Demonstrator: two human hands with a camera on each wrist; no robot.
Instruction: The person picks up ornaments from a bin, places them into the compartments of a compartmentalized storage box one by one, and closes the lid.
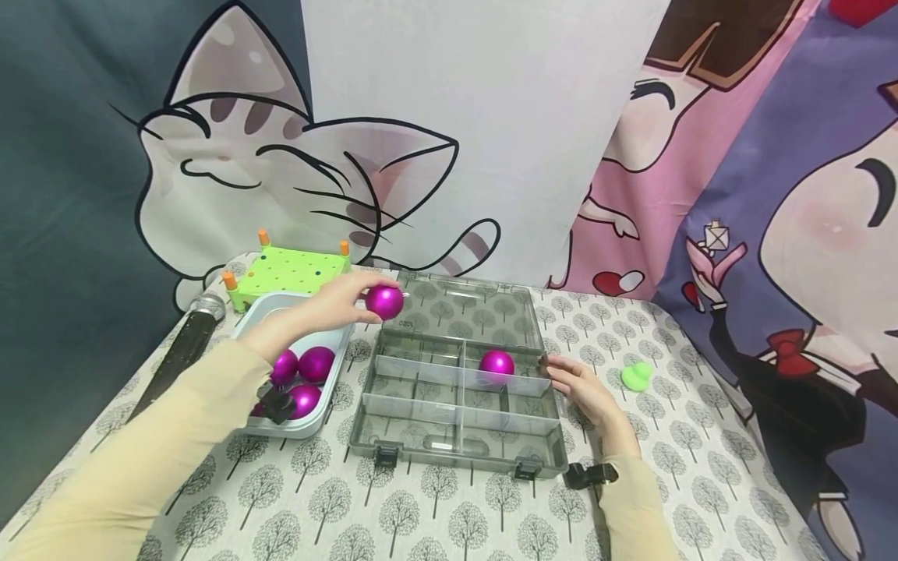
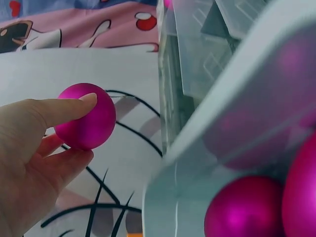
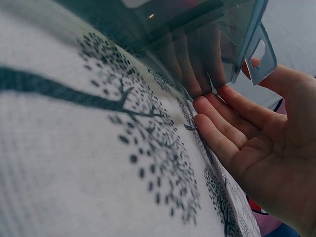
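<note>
My left hand [image 1: 344, 300] pinches a shiny magenta bauble [image 1: 384, 302] between thumb and fingers, raised near the back left corner of the grey see-through compartment box [image 1: 459, 460]. A thin wire loop sticks out of the bauble. The box lies with its lid [image 1: 477, 308] folded back. Another magenta bauble [image 1: 496, 363] sits in its back right compartment. My right hand [image 1: 585, 393] is at the box's right side, its fairly straight fingertips [image 3: 205, 123] against the outer wall and its thumb by a clear tab [image 3: 261, 59].
Left of the box, a pale blue tub [image 1: 302, 428] holds several magenta baubles [image 1: 316, 364]. Behind it stands a green pegged board [image 1: 295, 269] with orange posts. A microphone [image 1: 185, 335] lies at the far left, and a small green duck-like toy [image 1: 636, 377] to the right.
</note>
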